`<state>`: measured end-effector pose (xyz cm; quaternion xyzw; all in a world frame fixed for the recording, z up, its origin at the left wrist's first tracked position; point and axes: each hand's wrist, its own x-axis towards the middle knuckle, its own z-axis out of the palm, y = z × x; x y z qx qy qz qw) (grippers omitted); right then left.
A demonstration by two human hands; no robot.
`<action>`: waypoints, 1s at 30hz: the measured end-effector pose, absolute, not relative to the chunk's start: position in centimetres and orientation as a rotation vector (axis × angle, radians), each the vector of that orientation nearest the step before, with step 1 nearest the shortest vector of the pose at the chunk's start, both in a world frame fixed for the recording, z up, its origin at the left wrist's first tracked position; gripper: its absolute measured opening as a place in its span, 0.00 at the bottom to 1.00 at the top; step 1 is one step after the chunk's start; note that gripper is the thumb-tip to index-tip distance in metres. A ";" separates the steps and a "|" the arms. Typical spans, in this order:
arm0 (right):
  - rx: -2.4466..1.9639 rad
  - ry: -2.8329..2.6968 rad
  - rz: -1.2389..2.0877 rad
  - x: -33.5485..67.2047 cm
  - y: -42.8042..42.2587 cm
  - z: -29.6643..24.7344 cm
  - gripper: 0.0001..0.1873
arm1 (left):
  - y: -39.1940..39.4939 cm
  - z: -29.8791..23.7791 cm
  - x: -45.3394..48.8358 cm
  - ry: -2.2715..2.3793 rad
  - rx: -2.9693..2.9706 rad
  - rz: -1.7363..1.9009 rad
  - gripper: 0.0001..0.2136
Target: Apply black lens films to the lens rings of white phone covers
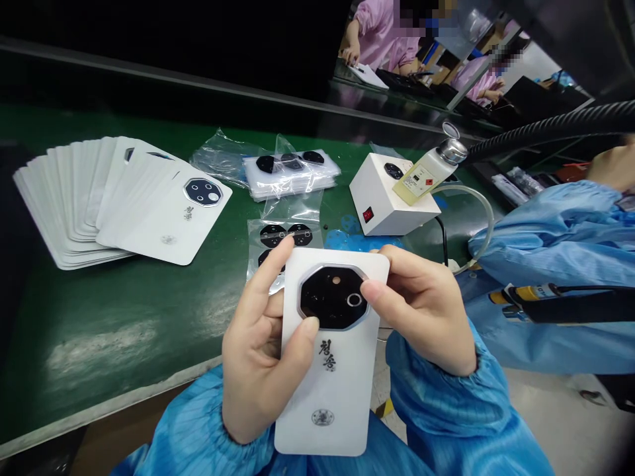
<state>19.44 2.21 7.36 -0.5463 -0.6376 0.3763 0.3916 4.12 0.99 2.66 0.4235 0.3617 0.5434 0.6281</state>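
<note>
Between my two hands is a white phone back cover [342,390], held up in front of me with its printed side facing me. A black octagonal camera lens plate [327,301] sits within the silver-rimmed frame near its top. My left hand [265,350] grips the left edge, thumb on the lower left of the lens plate. My right hand [421,304] holds the upper right edge, its thumb pressing the plate's right side. Behind the cover, a clear sheet [254,238] with black round lens stickers [272,236] lies on the table, partly hidden.
Fanned white back covers [69,198] lie at the left on the green table [163,297]. A wrapped stack of lens sheets [292,178] is at the back. A white box [391,198] with a red switch supports a liquid bottle [431,172]. A blue-sleeved person [546,231] is at the right.
</note>
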 end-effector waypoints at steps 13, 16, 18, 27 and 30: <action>-1.204 -1.467 1.143 19.0 2.1 6.0 0.13 | 1.3 3.2 4.1 0.784 0.740 1.253 0.27; -1.139 -1.543 1.180 18.8 1.6 5.9 0.09 | 1.4 3.1 4.1 0.801 0.773 1.271 0.26; -1.166 -1.561 1.160 18.6 1.4 5.8 0.06 | 1.4 3.0 4.1 0.829 0.810 1.277 0.26; -1.240 -1.614 0.934 18.0 1.9 5.6 0.03 | 1.5 3.1 4.2 0.874 0.923 1.283 0.27; -1.241 -1.588 0.920 17.8 1.9 5.6 0.05 | 1.7 2.7 4.2 0.846 0.967 1.289 0.27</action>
